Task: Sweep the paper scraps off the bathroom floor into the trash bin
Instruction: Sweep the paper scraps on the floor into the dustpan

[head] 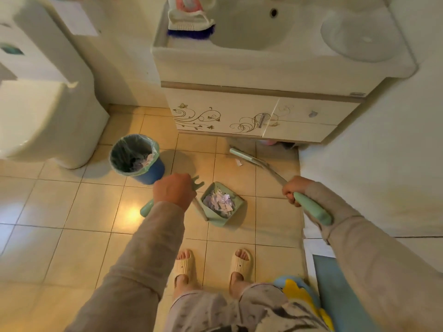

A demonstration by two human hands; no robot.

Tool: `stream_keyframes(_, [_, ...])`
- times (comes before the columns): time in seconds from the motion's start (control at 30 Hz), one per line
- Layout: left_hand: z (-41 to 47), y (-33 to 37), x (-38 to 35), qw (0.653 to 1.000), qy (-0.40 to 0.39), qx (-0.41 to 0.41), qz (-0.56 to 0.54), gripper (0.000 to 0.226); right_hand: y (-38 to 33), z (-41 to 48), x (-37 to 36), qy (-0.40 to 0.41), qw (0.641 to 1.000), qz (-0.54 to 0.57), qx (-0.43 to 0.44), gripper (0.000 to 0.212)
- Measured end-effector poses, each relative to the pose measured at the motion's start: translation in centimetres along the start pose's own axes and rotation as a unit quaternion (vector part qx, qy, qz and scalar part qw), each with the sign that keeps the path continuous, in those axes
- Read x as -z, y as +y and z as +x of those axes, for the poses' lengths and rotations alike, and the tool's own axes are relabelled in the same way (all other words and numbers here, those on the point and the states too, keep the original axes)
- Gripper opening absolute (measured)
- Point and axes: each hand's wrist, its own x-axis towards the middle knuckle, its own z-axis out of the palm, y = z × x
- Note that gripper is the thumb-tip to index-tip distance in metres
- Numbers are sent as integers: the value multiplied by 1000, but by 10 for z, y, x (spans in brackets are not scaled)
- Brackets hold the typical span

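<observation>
- The fingers of the right hand are clamped round the green grip of the broom. The left hand closes over the dustpan handle, though its fingers are hidden under its back.
- The dustpan sits on the floor just ahead of the feet, tilted back, with a heap of paper scraps inside. It is best kept tilted so the heap stays against the rear wall.
- The trash bin stands just left of the dustpan, lined with a green bag and already holding some scraps. It is close enough that the pan needs only a short, level carry, then a slow tip low over the rim so nothing flutters out.
- Farther off, one loose scrap lies touching or just beside the broom head, near the foot of the sink cabinet.
- The step in hand looks like fetching that last piece. A short, light pull toward the pan's mouth should do, with the bristles kept flat on the tile.
- The pan's lip should press firmly on the floor, or the scrap will likely slide beneath it.
</observation>
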Motion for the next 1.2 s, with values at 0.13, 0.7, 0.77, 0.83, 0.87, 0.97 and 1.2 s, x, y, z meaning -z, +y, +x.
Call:
stream_keyframes(0.13, [15,27,11,999,-32,33,-13,25,-9,9,27,-22,992,111,47,11])
stream_keyframes(0.7, [64,58,8,994,-66,75,-40,21,20,27,26,-120,988,-52,-80,5])
stream_keyframes(0.77, [64,60,8,994,-66,71,-44,21,32,24,42,-134,989,-2,-67,18])
stream_keyframes(0.83, [63,61,9,995,-62,71,-42,20,38,18,51,-142,988,23,-59,14])
stream_keyframes(0.87, [61,61,8,995,-59,71,-41,20,40,14,53,-140,988,23,-55,11])
stream_keyframes(0.97, [58,59,4,996,-49,66,-42,19,40,7,52,-123,992,-5,-35,11])
stream_keyframes(1.2, [58,61,2,996,-45,52,-61,18,-3,25,5,-60,991,-116,-11,3])
